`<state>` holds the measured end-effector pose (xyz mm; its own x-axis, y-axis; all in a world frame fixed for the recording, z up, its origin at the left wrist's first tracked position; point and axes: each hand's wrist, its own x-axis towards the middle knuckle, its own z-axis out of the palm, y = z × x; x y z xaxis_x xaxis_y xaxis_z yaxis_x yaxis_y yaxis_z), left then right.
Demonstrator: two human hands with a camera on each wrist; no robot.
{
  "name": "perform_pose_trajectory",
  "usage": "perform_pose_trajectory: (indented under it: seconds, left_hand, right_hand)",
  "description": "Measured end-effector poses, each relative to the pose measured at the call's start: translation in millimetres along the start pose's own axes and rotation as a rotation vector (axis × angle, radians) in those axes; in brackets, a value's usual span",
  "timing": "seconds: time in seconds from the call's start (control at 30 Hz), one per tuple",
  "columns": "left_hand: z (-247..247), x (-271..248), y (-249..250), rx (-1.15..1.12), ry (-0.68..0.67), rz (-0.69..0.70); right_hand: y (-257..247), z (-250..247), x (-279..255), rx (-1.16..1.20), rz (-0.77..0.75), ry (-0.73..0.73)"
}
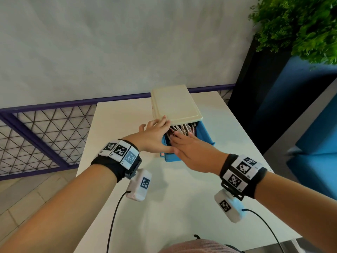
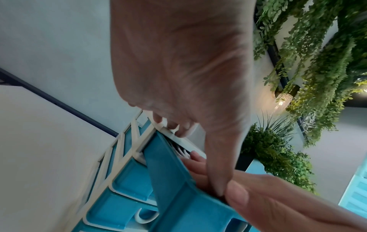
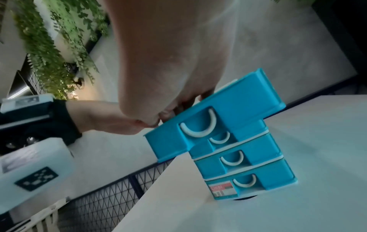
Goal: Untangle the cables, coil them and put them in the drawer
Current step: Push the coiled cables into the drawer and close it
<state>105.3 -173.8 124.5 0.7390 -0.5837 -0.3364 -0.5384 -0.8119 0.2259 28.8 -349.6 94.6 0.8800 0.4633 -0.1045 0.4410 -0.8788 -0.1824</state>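
Coiled cables tucked into the top drawer

The cables (image 1: 182,129) lie in the pulled-out blue drawer (image 1: 206,136), strands running front to back; right hand (image 1: 191,150) flat on them, fingers straight, left hand (image 1: 155,137) fingers extended on the unit's lid (image 1: 175,105).

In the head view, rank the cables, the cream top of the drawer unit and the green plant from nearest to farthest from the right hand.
1. cables: in the open top drawer, under the right hand fingertips.
2. cream top: just beyond, over the drawer.
3. green plant: far off, upper right.
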Motion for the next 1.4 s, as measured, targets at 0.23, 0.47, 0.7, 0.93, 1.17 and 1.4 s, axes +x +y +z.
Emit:
perform_pose_trajectory:
  seconds: [0.23,0.47,0.7,0.93,1.17,1.4]
  left_hand:
    - [2.6,-0.5,1.0,0.008,-0.047,-0.013]
    - [2.5,3.4,-3.5,0.034,0.144,0.009]
    - [-5.4,9.9,-6.0,0.041,0.272,0.012]
    - [0.7,26.5,-3.5,0.066,0.516,0.009]
    - [8.9,36.0,-0.4,0.052,0.654,-0.01]
    - [0.2,29.8,-7.0,-0.046,0.511,-0.002]
  right_hand:
    - [9.8,-5.3,12.4,0.04,-0.031,-0.074]
    - [25.6,-20.5,22.9,0.117,-0.142,0.014]
    - [51.1,-31.6,54.5,0.249,0.156,0.441]
    - [50.3,-30.3,63.9,0.283,0.259,0.412]
    - [46.5,-19.6,60.8,0.205,0.268,0.394]
    - [46.4,-31.4,58.4,0.224,0.232,0.347]
